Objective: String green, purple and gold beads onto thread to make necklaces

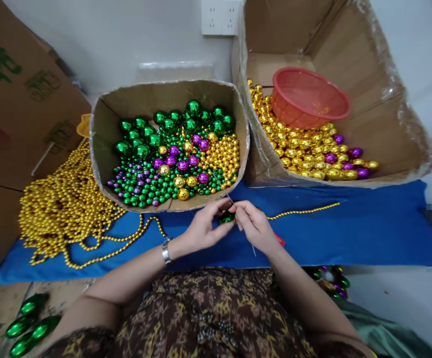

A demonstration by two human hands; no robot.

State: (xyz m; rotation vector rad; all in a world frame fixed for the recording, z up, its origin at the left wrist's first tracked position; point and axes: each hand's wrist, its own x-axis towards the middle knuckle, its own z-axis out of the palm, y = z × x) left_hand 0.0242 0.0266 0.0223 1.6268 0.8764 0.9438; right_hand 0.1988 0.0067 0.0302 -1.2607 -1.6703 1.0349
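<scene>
My left hand [206, 224], with a metal watch at the wrist, has its fingers closed around a shiny green bead [226, 217]. Right beside it, my right hand [255, 226] pinches a thin needle-like rod [230, 198]; one end points up toward the box, and a thin light length shows below the palm. The fingertips of both hands meet at the bead. A gold bead string [305, 212] runs across the blue cloth [365, 238] to the right of my hands. Partly hidden by my right hand is a small red object [280, 239].
An open cardboard box [102, 144] ahead holds green, purple and gold beads. The larger box [358, 64] at right contains gold and purple beads and a red basket [309, 99]. Gold bead strands [66, 204] are heaped at left. Big green beads [33, 323] lie lower left.
</scene>
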